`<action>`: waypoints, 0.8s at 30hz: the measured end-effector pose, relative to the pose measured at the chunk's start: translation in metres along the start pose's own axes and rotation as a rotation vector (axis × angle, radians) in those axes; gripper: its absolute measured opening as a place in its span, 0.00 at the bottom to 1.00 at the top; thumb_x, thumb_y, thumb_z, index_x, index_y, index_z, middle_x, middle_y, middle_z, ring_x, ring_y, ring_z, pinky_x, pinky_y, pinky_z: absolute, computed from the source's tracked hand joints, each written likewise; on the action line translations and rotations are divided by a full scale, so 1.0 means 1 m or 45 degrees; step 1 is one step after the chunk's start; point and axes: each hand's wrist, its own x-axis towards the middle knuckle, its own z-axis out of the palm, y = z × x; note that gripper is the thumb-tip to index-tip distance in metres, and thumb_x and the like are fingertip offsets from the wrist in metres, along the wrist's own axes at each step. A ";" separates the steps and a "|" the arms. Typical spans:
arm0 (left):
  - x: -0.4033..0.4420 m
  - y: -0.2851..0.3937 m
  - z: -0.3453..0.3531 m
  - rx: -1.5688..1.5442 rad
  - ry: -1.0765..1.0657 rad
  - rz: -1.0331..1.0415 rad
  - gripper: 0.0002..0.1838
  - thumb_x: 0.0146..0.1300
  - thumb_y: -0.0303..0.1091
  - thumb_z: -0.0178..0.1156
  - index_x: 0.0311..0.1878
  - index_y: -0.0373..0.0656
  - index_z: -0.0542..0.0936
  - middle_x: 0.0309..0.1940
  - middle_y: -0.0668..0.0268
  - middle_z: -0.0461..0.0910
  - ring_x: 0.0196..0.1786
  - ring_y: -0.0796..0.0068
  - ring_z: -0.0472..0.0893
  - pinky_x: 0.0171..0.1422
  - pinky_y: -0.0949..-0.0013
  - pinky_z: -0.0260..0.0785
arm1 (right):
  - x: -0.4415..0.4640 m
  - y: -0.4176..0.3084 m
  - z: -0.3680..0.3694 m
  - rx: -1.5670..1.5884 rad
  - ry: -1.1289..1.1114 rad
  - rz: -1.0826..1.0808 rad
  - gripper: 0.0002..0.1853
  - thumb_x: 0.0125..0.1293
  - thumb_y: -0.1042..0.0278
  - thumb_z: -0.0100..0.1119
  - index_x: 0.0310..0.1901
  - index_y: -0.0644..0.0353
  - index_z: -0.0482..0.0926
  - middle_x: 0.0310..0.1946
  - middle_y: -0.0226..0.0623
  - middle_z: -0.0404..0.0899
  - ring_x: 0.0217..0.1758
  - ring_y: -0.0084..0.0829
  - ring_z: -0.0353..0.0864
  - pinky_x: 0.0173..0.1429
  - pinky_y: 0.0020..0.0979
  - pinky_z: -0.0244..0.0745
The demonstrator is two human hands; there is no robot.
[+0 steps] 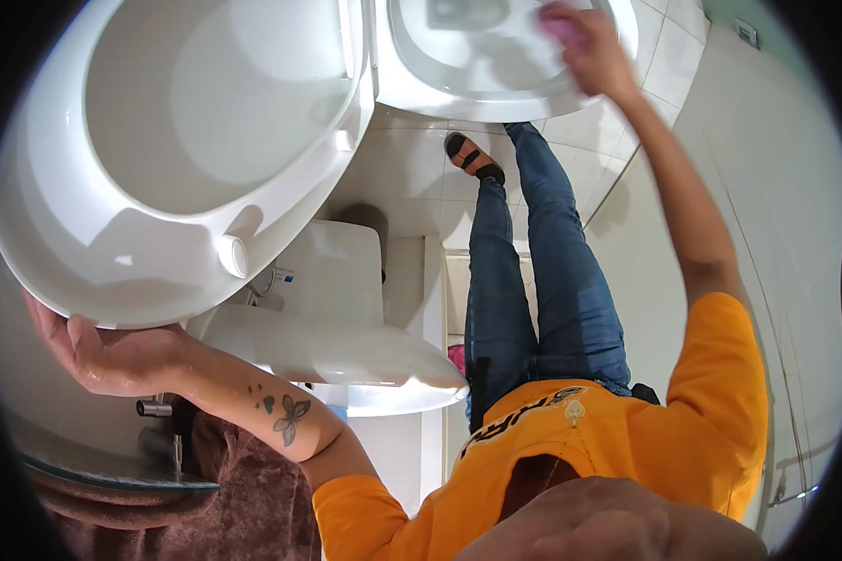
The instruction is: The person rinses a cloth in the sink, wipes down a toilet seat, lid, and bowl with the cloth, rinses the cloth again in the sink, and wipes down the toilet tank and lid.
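My left hand (pixel 112 355) is at the outer edge of a raised white toilet seat (pixel 150 252), its thumb and fingers curled against the rim. Round bumpers stand out on the seat's facing side. Beside it is the white toilet bowl (pixel 533 105), at the top of the view. Over the bowl's right rim, my right hand (pixel 597 61) is closed on a pink sponge or cloth (pixel 563 23). Motion blurs this hand and the pink piece, so I cannot tell which it is.
Below the seat is a white ceramic fixture (pixel 346 351). A brown towel (pixel 243 496) and a glass shelf edge (pixel 122 479) lie at lower left, near a metal fitting (pixel 154 409). My legs stand on pale floor tiles (pixel 402 178); a pale wall (pixel 767 187) runs along the right.
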 end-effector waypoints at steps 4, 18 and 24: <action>0.001 -0.005 -0.004 0.081 -0.008 0.110 0.29 0.47 0.33 0.44 0.50 0.21 0.74 0.49 0.43 0.74 0.50 0.53 0.76 0.52 0.60 0.74 | -0.007 -0.079 0.143 0.191 -0.182 -0.723 0.16 0.52 0.74 0.58 0.45 0.50 0.78 0.51 0.31 0.74 0.57 0.36 0.71 0.56 0.34 0.73; -0.004 0.011 0.007 -0.010 -0.007 -0.034 0.30 0.49 0.33 0.41 0.53 0.21 0.72 0.52 0.43 0.72 0.54 0.53 0.74 0.56 0.60 0.71 | -0.072 0.125 -0.011 -0.466 0.120 -0.298 0.21 0.50 0.74 0.62 0.48 0.50 0.73 0.45 0.44 0.69 0.45 0.46 0.73 0.44 0.40 0.74; -0.004 0.015 0.007 0.116 -0.025 -0.018 0.31 0.48 0.32 0.41 0.54 0.22 0.71 0.53 0.43 0.72 0.55 0.54 0.73 0.57 0.62 0.70 | 0.060 0.086 -0.089 -0.580 0.560 -0.313 0.15 0.52 0.74 0.58 0.43 0.56 0.76 0.44 0.44 0.73 0.45 0.46 0.71 0.47 0.42 0.71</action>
